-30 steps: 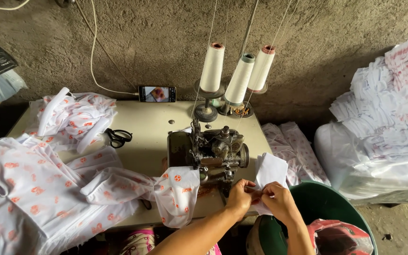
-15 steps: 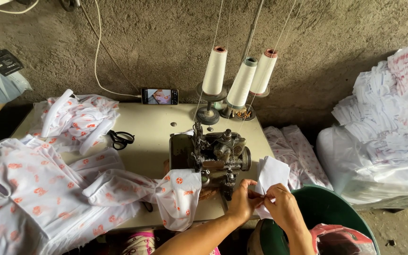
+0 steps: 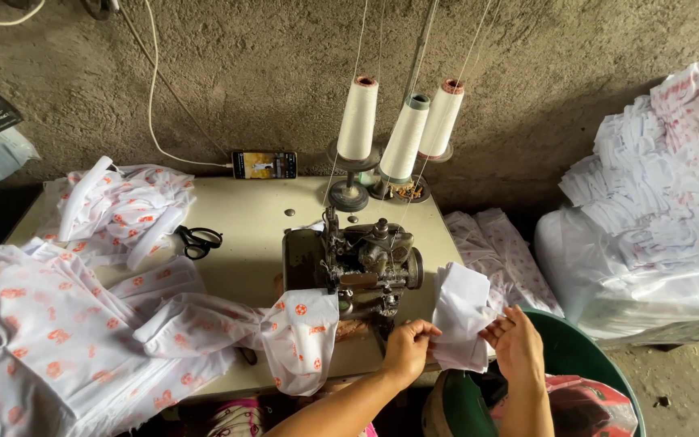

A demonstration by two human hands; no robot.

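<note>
The left hand (image 3: 408,350) pinches the lower edge of a white cloth piece (image 3: 461,317), fingers closed on it. At three o'clock, the right hand (image 3: 516,343) touches the cloth, fingers spread open. At eleven o'clock stands the sewing machine (image 3: 366,263); beyond, three thread cones (image 3: 402,129).

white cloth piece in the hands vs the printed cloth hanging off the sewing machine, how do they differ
The white cloth piece looks plain; the printed cloth carries orange-red motifs. The white cloth piece is small and held up between the left hand and right hand, right of the sewing machine; the printed cloth is longer, draped from the machine's front and running left into the pile on the table. Both are light, limp fabric.
</note>
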